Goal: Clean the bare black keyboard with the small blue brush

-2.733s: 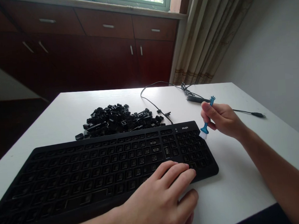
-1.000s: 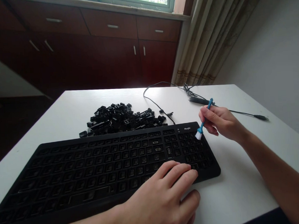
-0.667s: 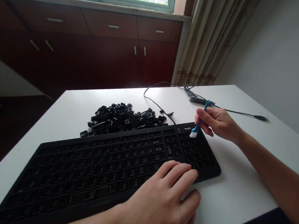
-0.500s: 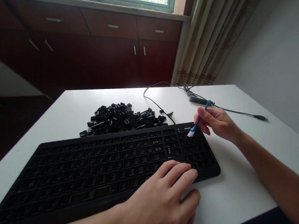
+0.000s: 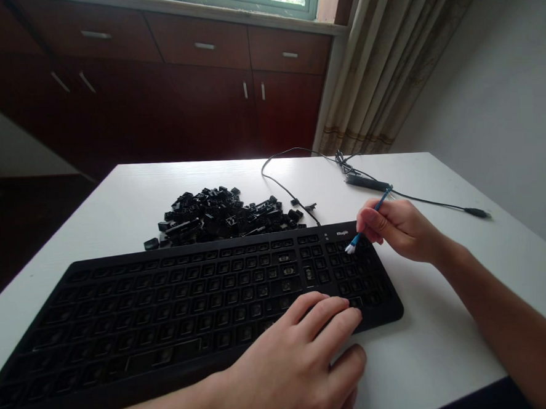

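My right hand [image 5: 401, 229] pinches the blue brush [image 5: 355, 242], bristles at the keyboard's number pad; my left hand [image 5: 304, 344], loosely spread and holding nothing, rests on the keyboard's [image 5: 167, 297] near edge. Black keycaps [image 5: 218, 214] lie heaped just behind the keyboard.

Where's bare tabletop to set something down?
The white table has one patch left of the loose keycaps, behind the keyboard, and another between the right forearm, cable plug and table's right edge. It is crowded where keycaps crowd the keyboard's back edge, and around the number pad, with the left hand, right hand and brush.
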`<state>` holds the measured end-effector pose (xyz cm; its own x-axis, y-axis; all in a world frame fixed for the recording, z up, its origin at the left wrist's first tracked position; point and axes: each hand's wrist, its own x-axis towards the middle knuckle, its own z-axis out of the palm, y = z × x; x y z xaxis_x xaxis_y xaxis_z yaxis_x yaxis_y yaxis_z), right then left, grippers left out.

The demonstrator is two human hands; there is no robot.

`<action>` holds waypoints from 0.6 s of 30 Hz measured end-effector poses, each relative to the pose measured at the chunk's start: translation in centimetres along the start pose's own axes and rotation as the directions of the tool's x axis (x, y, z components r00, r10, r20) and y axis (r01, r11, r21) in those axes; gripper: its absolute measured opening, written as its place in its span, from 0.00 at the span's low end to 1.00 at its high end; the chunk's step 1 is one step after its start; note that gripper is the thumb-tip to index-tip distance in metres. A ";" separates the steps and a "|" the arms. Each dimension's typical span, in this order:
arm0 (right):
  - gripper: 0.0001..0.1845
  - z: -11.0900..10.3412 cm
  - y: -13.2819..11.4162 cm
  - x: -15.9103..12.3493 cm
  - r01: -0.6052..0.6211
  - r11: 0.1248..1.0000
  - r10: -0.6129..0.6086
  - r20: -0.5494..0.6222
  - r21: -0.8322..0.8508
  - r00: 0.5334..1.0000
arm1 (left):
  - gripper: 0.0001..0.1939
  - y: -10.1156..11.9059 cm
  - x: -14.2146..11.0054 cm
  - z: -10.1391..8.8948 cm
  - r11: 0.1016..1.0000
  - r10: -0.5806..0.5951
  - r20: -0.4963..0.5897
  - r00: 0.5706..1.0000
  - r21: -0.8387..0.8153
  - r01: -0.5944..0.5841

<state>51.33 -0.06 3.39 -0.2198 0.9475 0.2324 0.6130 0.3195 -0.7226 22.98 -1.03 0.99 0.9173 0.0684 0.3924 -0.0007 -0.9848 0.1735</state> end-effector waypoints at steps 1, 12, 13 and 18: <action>0.14 0.0 -0.1 0.0 0.037 0.999 -0.037 -0.014 -0.029 0.999 | 0.10 0.0 0.0 0.0 1.000 -0.004 0.000 1.000 0.000 0.004; 0.08 -0.4 -0.7 -0.1 0.197 0.958 -0.190 0.055 -0.210 0.980 | 0.09 0.0 0.0 -0.2 1.000 0.001 -0.009 1.000 -0.004 -0.001; 0.08 -0.4 -0.7 -0.1 0.200 0.954 -0.191 0.061 -0.225 0.980 | 0.09 0.0 0.1 -0.2 1.000 0.000 -0.008 1.000 -0.004 0.000; 0.08 -0.3 -0.9 0.1 0.232 0.936 -0.218 0.082 -0.266 0.972 | 0.09 0.1 0.1 -0.3 1.000 -0.013 0.002 1.000 -0.011 0.013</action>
<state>51.00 -0.28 4.28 -0.4100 0.8503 0.3299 0.7244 0.5234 -0.4487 22.96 -1.11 1.29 0.9179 0.0806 0.3886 0.0063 -0.9820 0.1888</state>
